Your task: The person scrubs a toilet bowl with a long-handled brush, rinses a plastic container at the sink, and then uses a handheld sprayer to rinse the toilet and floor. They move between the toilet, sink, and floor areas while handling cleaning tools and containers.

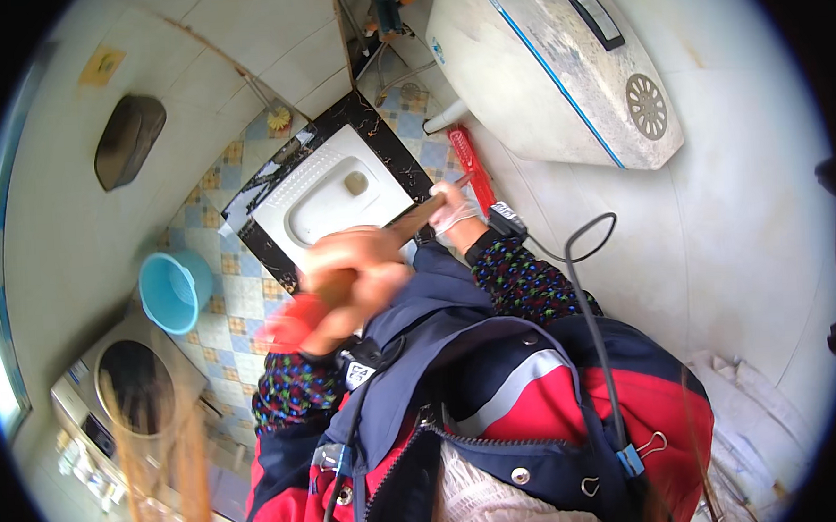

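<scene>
1. Wooden stick (414,221) is crossing above the toilet's (332,201) near edge.
2. Left grip (352,264) and right grip (453,212) are wrapping it, probably spaced for leverage.
3. Bucket (176,293) is standing aside, presumably leaving legroom.

We've got the squat toilet (325,204) ahead of the person, set in a floor surround (380,121). Stick (414,221) crosses over the surround's near-right corner: left hand (352,264) on its near end, right hand (453,207) farther along. Long plastic piece (475,168) lies right of the surround, by the right wall; we can't tell if the stick joins it. Casing (559,74) sits against the right wall, pipe (445,117) at its lower left. On our left: bucket (160,293) on the floor, washing machine (90,358) nearer the person, box (130,142) up on the left wall. Brush head (279,117) sits just past the surround's far-left edge.
</scene>
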The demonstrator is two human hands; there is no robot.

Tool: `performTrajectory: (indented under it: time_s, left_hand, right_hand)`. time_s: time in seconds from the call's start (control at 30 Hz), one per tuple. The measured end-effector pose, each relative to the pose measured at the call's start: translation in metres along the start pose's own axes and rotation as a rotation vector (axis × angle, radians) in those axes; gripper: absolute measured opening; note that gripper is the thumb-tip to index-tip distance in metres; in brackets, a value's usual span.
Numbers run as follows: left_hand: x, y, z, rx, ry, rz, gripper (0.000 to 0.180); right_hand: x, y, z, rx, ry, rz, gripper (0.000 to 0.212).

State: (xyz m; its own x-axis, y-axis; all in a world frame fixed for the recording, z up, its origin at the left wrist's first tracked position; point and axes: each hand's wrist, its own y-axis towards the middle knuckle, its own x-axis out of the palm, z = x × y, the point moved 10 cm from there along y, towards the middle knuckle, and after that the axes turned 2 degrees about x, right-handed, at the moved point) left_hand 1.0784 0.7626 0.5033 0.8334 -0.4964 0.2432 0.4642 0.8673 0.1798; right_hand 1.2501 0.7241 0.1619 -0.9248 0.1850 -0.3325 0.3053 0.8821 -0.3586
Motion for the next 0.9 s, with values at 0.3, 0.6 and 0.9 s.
performTrajectory:
  time_s: [0.3,0.6,0.9]
  left_hand:
    - [0.151,0.047,0.003,0.357,0.166,-0.341,0.025]
    - [0.083,0.086,-0.015,0.439,0.289,0.273,0.024]
    - [-0.046,0.069,-0.076,0.139,-0.086,0.729,0.028]
  right_hand:
    - [-0.066,0.042,0.057,0.728,0.861,-0.265,0.021]
    - [-0.045,0.128,0.044,0.527,0.829,-0.313,0.02]
    - [0.029,0.125,0.064,0.464,0.482,-0.407,0.027]
